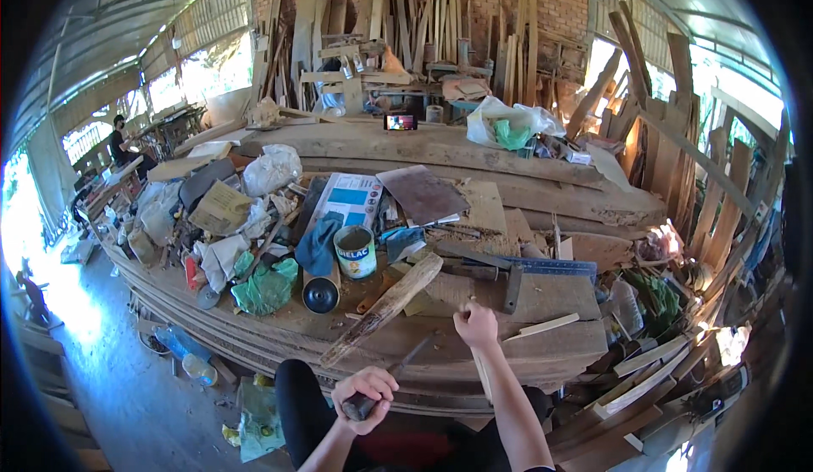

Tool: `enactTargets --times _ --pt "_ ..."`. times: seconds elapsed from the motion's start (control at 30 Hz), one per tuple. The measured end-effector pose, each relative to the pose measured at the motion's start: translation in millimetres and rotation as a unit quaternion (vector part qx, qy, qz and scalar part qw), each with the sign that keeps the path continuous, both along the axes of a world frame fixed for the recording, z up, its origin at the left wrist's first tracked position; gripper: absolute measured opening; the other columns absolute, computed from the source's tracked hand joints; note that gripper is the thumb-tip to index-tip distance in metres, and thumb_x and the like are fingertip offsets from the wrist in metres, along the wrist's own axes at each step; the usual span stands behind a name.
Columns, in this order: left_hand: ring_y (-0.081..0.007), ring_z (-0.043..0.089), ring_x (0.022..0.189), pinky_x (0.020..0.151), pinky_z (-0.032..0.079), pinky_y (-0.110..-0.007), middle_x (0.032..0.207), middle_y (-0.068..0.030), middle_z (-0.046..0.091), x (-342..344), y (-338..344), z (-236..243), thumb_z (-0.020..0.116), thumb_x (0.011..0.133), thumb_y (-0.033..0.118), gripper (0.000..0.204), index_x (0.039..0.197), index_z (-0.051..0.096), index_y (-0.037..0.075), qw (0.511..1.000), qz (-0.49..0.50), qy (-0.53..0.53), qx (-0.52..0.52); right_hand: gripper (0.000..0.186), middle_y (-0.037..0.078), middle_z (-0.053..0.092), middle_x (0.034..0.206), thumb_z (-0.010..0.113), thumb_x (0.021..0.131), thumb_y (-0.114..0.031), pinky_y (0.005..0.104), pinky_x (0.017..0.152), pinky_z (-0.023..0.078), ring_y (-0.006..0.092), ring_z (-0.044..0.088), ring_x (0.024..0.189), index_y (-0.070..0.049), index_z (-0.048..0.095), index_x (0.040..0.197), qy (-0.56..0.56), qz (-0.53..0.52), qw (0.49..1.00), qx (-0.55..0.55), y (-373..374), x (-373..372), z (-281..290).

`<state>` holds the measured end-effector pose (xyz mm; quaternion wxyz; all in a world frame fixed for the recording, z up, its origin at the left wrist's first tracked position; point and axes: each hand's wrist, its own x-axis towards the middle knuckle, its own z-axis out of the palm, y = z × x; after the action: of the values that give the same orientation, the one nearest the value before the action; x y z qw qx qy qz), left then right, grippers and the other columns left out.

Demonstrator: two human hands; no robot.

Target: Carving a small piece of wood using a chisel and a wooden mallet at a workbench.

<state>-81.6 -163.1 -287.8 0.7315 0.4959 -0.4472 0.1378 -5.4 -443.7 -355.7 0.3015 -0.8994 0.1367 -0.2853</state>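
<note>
My left hand (366,396), at the lower middle, is closed around the dark handle of a knife (413,353). Its narrow blade points up and to the right, away from me. Further right and forward, my right hand (477,324) makes a fist around a thin pale wood strip (483,376). The strip runs back under my forearm, which partly hides it. Between the hands and the clutter, a rough split piece of wood (385,309) lies slantwise on the stacked planks (542,362). A thin wood offcut (542,327) rests right of my right fist.
Behind the split wood stand a tin can (355,252) and a dark round container (321,294). A blue ruler (546,266) and a saw-like metal blade (513,288) lie beyond my right hand. Plastic bags (266,286) and rags crowd the left. Leaning boards (673,159) fill the right.
</note>
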Motion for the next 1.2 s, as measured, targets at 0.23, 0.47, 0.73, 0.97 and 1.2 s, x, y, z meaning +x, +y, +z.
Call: enactTargets --times 0.23,0.47,0.73,0.97,1.2 --pt "-0.0281 0.062 0.072 0.069 0.049 -0.038 0.069 -0.0109 0.062 7 -3 3 0.062 0.067 -0.007 0.019 0.078 0.053 0.005 0.999 -0.027 0.012 -0.034 0.02 0.013 0.06 0.059 0.066 0.066 -0.025 0.0424 0.056 0.049 0.0339 0.061 0.059 -0.008 0.06 0.06 -0.068 -0.061 0.995 0.037 -5 7 -18" --pt "-0.0277 0.062 0.068 0.064 0.05 -0.037 0.068 -0.0106 0.062 19 6 -3 0.06 0.064 -0.007 0.019 0.078 0.054 0.005 0.999 -0.03 0.005 -0.03 0.017 0.014 0.059 0.06 0.066 0.068 -0.019 0.0373 0.054 0.047 0.0308 0.061 0.057 -0.004 0.06 0.063 -0.068 -0.027 0.996 0.049 -6 10 -19" --pt "-0.0276 0.061 0.067 0.064 0.05 -0.037 0.069 -0.0102 0.061 6 1 -4 0.059 0.065 -0.008 0.019 0.079 0.054 0.004 0.998 0.007 -0.009 -0.056 0.017 0.013 0.057 0.058 0.066 0.07 -0.016 0.0324 0.053 0.044 0.0225 0.059 0.053 -0.001 0.06 0.065 -0.069 -0.015 0.995 0.065 -5 9 -18" --pt "-0.0303 0.065 0.079 0.073 0.051 -0.037 0.077 -0.0112 0.064 -11 -11 -2 0.065 0.064 0.001 0.016 0.078 0.057 0.004 0.986 0.055 -0.108 0.116 0.023 0.015 0.064 0.066 0.067 0.069 -0.026 0.04 0.06 0.05 0.0331 0.064 0.066 -0.004 0.065 0.07 -0.046 -0.04 0.996 0.065 -1 5 -12" --pt "-0.0284 0.062 0.1 0.08 0.047 -0.037 0.096 -0.0074 0.066 -10 -24 4 0.076 0.066 0.012 0.025 0.084 0.06 0.008 0.948 0.119 -0.168 0.242 0.026 0.017 0.065 0.07 0.066 0.071 -0.033 0.0434 0.066 0.052 0.0347 0.064 0.071 -0.006 0.067 0.07 0.028 -0.086 0.995 0.042 4 1 -8"
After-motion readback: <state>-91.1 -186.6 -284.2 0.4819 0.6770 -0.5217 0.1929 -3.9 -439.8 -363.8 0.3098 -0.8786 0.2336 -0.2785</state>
